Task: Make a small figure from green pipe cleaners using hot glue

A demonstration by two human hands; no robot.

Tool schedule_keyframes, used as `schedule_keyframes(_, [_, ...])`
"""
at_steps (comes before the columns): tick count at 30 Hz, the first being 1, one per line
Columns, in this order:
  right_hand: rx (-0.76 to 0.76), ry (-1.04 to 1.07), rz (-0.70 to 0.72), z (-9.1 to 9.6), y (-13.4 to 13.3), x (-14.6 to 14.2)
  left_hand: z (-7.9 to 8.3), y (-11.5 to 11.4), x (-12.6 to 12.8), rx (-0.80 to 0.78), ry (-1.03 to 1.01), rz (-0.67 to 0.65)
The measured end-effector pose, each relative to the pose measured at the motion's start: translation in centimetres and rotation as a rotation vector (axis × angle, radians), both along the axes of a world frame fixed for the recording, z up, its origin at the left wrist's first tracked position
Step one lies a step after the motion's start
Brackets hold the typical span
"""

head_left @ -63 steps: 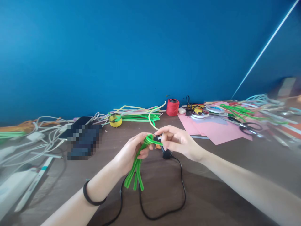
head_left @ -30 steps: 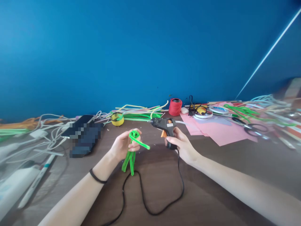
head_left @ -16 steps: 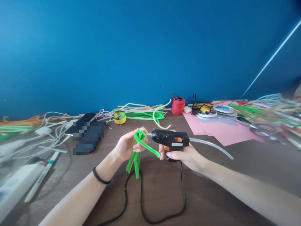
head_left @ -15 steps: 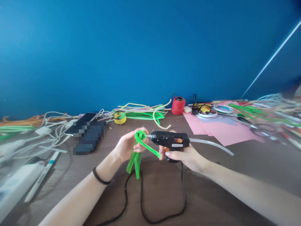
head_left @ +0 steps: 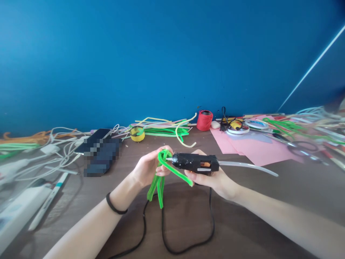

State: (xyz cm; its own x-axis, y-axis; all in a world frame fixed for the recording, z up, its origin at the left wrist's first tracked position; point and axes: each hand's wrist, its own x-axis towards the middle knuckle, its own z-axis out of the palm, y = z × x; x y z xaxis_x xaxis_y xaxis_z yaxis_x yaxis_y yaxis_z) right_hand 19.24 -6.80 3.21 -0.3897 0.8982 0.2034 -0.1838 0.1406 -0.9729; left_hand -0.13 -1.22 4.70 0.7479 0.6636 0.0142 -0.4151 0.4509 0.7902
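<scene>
Bent green pipe cleaners point(head_left: 175, 169) are pinched at their looped top in my left hand point(head_left: 147, 166), with several ends hanging down and one slanting out to the right. My right hand point(head_left: 215, 180) is wrapped round a black hot glue gun point(head_left: 192, 162), held level and pointing left. Its metal nozzle meets the green loop; whether any glue is coming out cannot be made out. A clear glue stick point(head_left: 248, 167) juts from the gun's rear. The black cord point(head_left: 212, 219) trails over the dark table below.
Along the blue wall lie loose pipe cleaners point(head_left: 161, 129), a yellow tape roll point(head_left: 137, 134) and a red roll point(head_left: 204, 120). Pink paper point(head_left: 264, 151) and scissors point(head_left: 302, 146) are at the right. Two dark phones point(head_left: 101, 158), white cables point(head_left: 63, 158) and a white pen point(head_left: 48, 203) occupy the left.
The glue gun has shifted slightly right and tilted, its nozzle now overlapping the green loop. The slanting pipe cleaner end has moved right and down. My left hand has moved a little right.
</scene>
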Motion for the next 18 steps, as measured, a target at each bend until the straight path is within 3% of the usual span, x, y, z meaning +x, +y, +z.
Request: schedule_keyframes(18, [-0.007,-0.061,-0.029,-0.44,0.10,0.25,-0.05,-0.07,0.07,0.004,0.006,0.004])
